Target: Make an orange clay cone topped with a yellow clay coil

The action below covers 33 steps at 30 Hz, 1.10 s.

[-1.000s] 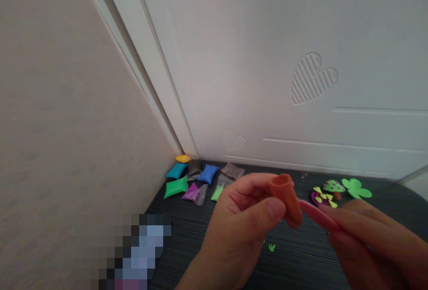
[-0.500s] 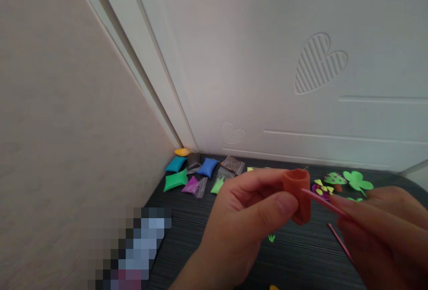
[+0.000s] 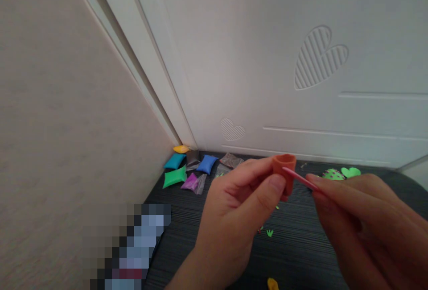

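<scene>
My left hand [image 3: 240,205] is closed around a small orange-brown clay pot [image 3: 287,163], held upright above the table with its rim facing up. Thumb and fingers pinch its left side. Between the thumb and fingers of my right hand [image 3: 364,214] is a thin pink modelling tool [image 3: 302,180]. Its tip touches, or lies just in front of, the pot's side below the rim. Small green leaf-shaped clay bits [image 3: 269,233] lie on the table underneath.
On the dark wood-grain table [image 3: 187,236] several clay packets stand at the back left, among them a blue packet [image 3: 207,164] and a green packet [image 3: 174,177]. A spotted mushroom cap [image 3: 332,174] and green clover [image 3: 351,172] lie behind my right hand. A yellow piece [image 3: 273,283] is near the front.
Both hands have moved left and slightly up with the pot and the tool. My right hand now covers the purple-and-yellow piece and the second pink stick.
</scene>
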Tool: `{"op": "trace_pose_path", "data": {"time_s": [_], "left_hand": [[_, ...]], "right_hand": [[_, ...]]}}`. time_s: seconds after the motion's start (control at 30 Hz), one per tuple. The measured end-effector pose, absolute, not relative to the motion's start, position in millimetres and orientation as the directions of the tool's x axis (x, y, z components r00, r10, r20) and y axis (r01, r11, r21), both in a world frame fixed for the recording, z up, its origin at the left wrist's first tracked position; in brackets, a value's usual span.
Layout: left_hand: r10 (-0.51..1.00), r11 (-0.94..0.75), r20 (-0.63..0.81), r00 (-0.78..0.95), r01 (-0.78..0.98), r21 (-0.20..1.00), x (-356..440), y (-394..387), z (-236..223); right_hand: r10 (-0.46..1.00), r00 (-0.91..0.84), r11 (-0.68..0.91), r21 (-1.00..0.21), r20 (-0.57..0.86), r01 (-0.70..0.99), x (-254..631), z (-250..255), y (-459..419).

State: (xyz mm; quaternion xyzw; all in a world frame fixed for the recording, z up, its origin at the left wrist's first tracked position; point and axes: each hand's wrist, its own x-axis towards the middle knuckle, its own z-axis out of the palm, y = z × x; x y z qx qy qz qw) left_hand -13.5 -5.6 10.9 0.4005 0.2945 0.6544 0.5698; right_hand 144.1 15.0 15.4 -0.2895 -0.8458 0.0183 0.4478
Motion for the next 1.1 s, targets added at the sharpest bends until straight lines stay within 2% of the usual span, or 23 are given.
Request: {"op": "trace_pose_path", "data": {"time_s": [0.17, 0.37, 0.63, 0.8, 0.97, 1.1], "left_hand": [[0.982, -0.152, 0.191, 0.012, -0.556, 0.817, -17.2, -2.8, 9.3], [0.987, -0.105, 0.157, 0.034, -0.604, 0.79, -18.9, -1.1, 12.2], [0.988, -0.114, 0.155, 0.016, -0.598, 0.793, -17.7, -0.4, 11.4], [0.989, -0.142, 0.143, -0.042, -0.552, 0.821, -17.6, 1.8, 11.8], [0.992, -0.098, 0.126, 0.003, -0.61, 0.787, -17.6, 3.2, 11.5], [0.995, -0.065, 0.097, 0.016, -0.639, 0.766, -16.9, 3.9, 12.1]], "right_hand": [[0.579, -0.37, 0.793, -0.395, 0.726, 0.464, 148.9, 10.9, 13.5], [0.531, -0.445, 0.827, -0.328, 0.721, 0.457, 159.3, 10.3, 14.0], [0.527, -0.423, 0.816, -0.299, 0.737, 0.495, 145.2, 11.9, 16.1], [0.624, -0.366, 0.734, -0.358, 0.69, 0.577, 137.3, 9.9, 11.8], [0.625, -0.274, 0.734, -0.43, 0.731, 0.526, 133.6, 10.3, 8.6], [0.606, -0.35, 0.769, -0.415, 0.714, 0.485, 139.4, 14.0, 9.8]]}}
